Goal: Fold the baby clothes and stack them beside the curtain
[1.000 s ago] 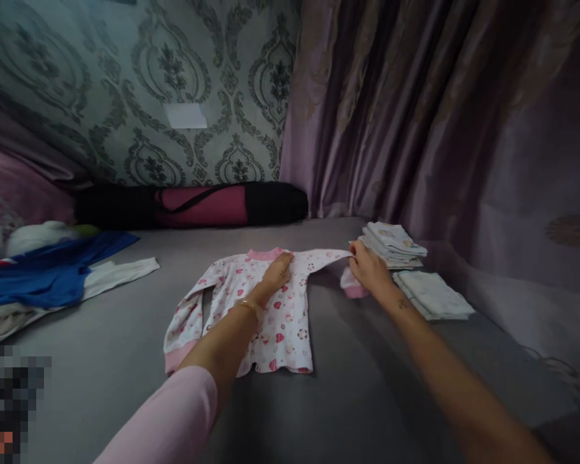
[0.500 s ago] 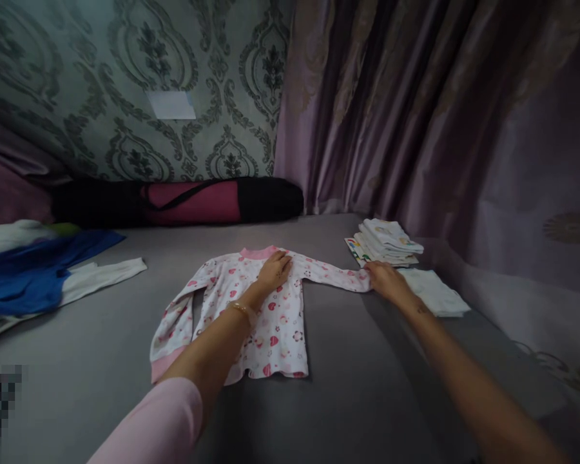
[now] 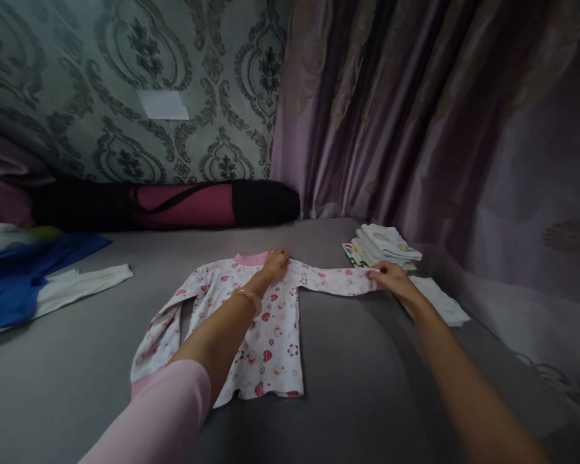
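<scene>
A child's long-sleeved shirt (image 3: 265, 354), white with pink and red hearts and flowers and a pink collar, lies spread on the grey surface. My left hand (image 3: 276, 263) is at the shoulder beside the collar, its fingers bent and closed on the fabric there. Off to the right, my right hand (image 3: 391, 278) pinches the end of one sleeve (image 3: 341, 281), which is drawn out straight sideways. The other sleeve (image 3: 157, 341) slants down to the left, its pink cuff partly behind my left forearm.
A stack of folded clothes (image 3: 384, 243) sits at the back right, with a folded white cloth (image 3: 442, 301) nearer me. Blue clothing (image 3: 14, 277) and a white garment (image 3: 84, 287) lie loosely at left. A long black and pink bag (image 3: 188, 205) rests against the wall.
My right hand has moved slightly right with the sleeve end, pulling the sleeve straighter. The fingers of my left hand have bent in at the shoulder. The view has shifted a little.
</scene>
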Available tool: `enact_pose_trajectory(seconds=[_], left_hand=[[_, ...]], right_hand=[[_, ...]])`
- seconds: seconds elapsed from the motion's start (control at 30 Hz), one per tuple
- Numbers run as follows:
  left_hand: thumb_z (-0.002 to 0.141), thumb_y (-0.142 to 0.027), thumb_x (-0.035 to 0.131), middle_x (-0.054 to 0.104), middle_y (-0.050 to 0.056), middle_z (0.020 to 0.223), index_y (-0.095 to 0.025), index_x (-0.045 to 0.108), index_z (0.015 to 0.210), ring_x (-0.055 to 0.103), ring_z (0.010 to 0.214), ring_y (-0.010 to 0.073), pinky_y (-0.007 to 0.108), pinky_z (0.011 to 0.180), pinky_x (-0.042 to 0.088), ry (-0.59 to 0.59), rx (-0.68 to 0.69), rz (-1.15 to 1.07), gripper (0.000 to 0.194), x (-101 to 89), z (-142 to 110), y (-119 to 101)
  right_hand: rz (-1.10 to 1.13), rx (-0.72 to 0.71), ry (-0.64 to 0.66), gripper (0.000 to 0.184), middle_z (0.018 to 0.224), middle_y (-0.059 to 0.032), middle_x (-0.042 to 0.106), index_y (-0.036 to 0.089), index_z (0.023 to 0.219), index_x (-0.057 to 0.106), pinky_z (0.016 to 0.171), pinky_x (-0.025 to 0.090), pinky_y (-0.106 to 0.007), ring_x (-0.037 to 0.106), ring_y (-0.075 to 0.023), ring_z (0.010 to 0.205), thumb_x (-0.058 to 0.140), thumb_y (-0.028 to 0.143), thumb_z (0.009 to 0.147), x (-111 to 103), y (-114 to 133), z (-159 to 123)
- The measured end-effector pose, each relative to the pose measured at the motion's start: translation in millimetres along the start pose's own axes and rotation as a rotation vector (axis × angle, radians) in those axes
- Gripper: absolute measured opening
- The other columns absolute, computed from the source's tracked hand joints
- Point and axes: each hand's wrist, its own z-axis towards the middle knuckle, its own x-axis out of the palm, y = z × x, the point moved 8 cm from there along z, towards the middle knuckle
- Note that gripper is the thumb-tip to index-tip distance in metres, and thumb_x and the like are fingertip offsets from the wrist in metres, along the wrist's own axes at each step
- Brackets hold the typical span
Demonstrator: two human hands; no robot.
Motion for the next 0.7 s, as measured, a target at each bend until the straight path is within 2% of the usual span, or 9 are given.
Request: enact_pose_trajectory(seconds=[0.1,0.17,0.2,0.27,0.33,0.4,0.47,0.57,0.7], left_hand=[[0.085,-0.018,0.048,0.067,0.010,0.102,-0.017,0.070,0.102,0.057,0.101,0.0224,0.037,0.096,0.040,-0.012,-0.067,0.016,0.027,4.1,-1.3,6.8],[0.084,-0.019,0.050,0.068,0.009,0.099,-0.017,0.071,0.099,0.058,0.098,0.0220,0.037,0.095,0.041,-0.030,-0.135,0.021,0.026,4.1,0.7,11.8],[0.084,-0.020,0.051,0.069,0.009,0.097,-0.017,0.071,0.098,0.059,0.096,0.0220,0.037,0.093,0.042,-0.041,-0.173,0.024,0.025,3.8,2.2,14.2],[0.083,-0.022,0.052,0.069,0.009,0.093,-0.017,0.072,0.096,0.059,0.092,0.0226,0.037,0.088,0.044,-0.064,-0.247,0.031,0.024,2.8,5.1,17.2],[0.083,-0.024,0.052,0.069,0.009,0.092,-0.019,0.072,0.095,0.060,0.091,0.0233,0.037,0.086,0.045,-0.086,-0.299,0.041,0.024,2.2,6.1,17.1],[0.083,-0.023,0.051,0.068,0.009,0.094,-0.020,0.072,0.096,0.059,0.093,0.0242,0.038,0.087,0.044,-0.106,-0.321,0.052,0.024,2.3,4.2,13.8],[0.084,-0.022,0.050,0.066,0.011,0.098,-0.019,0.071,0.097,0.057,0.097,0.0258,0.040,0.090,0.042,-0.120,-0.321,0.062,0.025,3.4,-0.1,8.9],[0.086,-0.020,0.047,0.062,0.014,0.101,-0.018,0.068,0.100,0.054,0.101,0.0284,0.043,0.091,0.040,-0.168,-0.300,0.083,0.026,2.5,-7.9,1.0],[0.088,-0.019,0.045,0.058,0.013,0.103,-0.019,0.064,0.101,0.051,0.101,0.0276,0.043,0.091,0.039,-0.200,-0.285,0.106,0.023,-0.9,-12.9,-6.1]], right_hand=[[0.556,0.217,-0.114,0.021,0.064,0.0020,0.058,0.019,0.072,0.055,0.059,0.048,-0.027,0.057,-0.0150,0.060,0.069,0.026,0.058,-1.5,-21.1,-4.0],[0.705,0.289,-0.134,0.024,0.068,0.0000,0.062,0.019,0.076,0.055,0.061,0.050,-0.029,0.058,-0.0153,0.060,0.071,0.024,0.059,4.8,-26.8,-5.6],[0.689,0.310,-0.154,0.022,0.069,-0.0015,0.063,0.018,0.078,0.055,0.060,0.051,-0.030,0.059,-0.0161,0.060,0.070,0.026,0.063,5.6,-28.7,-5.8],[0.478,0.311,-0.229,0.018,0.070,-0.0047,0.064,0.017,0.082,0.057,0.059,0.050,-0.031,0.060,-0.0187,0.062,0.063,0.031,0.073,0.1,-29.7,-5.6],[0.111,0.241,-0.295,0.021,0.076,-0.0090,0.066,0.015,0.091,0.059,0.063,0.049,-0.032,0.063,-0.0224,0.071,0.054,0.033,0.083,-8.1,-21.6,-5.4],[-0.270,0.143,-0.287,0.027,0.086,-0.0143,0.067,0.012,0.104,0.058,0.069,0.048,-0.033,0.064,-0.0255,0.083,0.045,0.030,0.089,-6.2,-7.3,-6.9],[-0.559,0.073,-0.249,0.029,0.096,-0.0188,0.066,0.010,0.112,0.054,0.071,0.046,-0.034,0.065,-0.0269,0.087,0.036,0.023,0.094,3.6,4.3,-11.5],[-0.807,-0.011,-0.239,0.033,0.098,-0.0222,0.063,0.008,0.111,0.054,0.068,0.044,-0.036,0.065,-0.0286,0.084,0.026,0.012,0.094,18.4,16.3,-20.4],[-0.967,-0.147,-0.262,0.033,0.096,-0.0231,0.062,0.007,0.101,0.059,0.076,0.041,-0.040,0.061,-0.0311,0.090,0.027,0.010,0.093,30.1,22.0,-23.8]])
